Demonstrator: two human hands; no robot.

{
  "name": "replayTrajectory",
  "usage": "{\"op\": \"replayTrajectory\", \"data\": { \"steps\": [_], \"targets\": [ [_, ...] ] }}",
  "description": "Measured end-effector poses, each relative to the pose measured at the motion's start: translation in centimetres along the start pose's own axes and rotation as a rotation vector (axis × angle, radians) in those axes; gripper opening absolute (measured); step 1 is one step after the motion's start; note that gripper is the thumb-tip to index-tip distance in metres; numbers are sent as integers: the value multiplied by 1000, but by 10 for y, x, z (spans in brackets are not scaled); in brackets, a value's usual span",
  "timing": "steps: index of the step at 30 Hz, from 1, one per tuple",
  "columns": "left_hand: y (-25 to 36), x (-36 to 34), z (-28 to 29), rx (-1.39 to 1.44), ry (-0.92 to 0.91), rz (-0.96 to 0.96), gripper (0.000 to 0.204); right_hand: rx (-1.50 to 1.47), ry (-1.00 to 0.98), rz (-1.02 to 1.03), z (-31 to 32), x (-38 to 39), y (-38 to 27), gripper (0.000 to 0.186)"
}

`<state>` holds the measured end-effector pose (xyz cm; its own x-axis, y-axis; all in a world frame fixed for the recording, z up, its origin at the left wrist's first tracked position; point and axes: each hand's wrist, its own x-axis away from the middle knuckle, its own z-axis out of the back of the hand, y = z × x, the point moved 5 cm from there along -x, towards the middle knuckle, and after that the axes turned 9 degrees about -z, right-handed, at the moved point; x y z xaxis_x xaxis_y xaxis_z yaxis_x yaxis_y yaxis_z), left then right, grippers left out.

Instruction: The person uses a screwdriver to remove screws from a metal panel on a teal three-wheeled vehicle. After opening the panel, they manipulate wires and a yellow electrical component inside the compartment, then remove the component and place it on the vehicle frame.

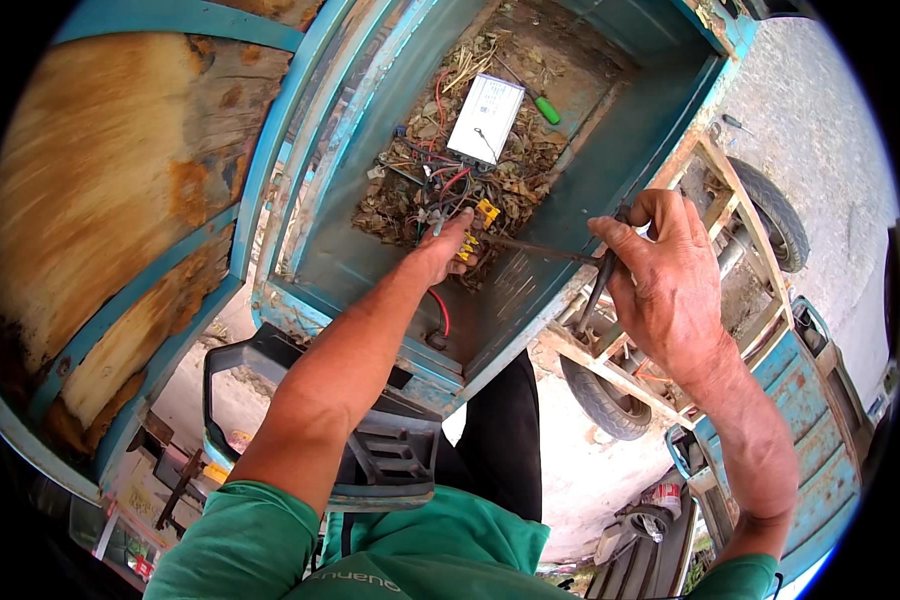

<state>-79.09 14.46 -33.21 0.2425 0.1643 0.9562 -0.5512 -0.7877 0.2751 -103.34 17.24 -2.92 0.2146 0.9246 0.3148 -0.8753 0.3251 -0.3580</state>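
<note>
My left hand [448, 250] reaches down into a teal metal compartment [410, 345]. Its fingers close around a small yellow part [465, 246] among the wires; the fingertips are partly hidden. Another yellow piece [487, 211] sits just beyond it. My right hand [670, 270], over the compartment's right rim, grips the dark handle of a tool with a long thin shaft [545, 249]. The shaft runs left toward the yellow part; whether its tip touches is too small to tell. Red and dark wires [450, 178] lead from there to a silver rectangular box [486, 118] on dry leaves.
A green-handled screwdriver [547, 108] lies among the leaves beyond the box. Left stands a teal-framed, rusty panel [120, 150]. A black plastic part [385, 455] lies near my body. To the right are a cream metal frame [735, 200] and tyres [770, 215].
</note>
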Motion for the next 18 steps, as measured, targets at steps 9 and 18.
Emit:
{"op": "replayTrajectory", "data": {
  "steps": [9, 18],
  "targets": [
    [6, 4, 3, 1, -13, 20, 56, -397, -68, -362, -6, 18, 26, 47],
    [0, 7, -3, -39, 83, -10, 61, -760, 135, -892, -40, 39, 17, 56]
  ]
}}
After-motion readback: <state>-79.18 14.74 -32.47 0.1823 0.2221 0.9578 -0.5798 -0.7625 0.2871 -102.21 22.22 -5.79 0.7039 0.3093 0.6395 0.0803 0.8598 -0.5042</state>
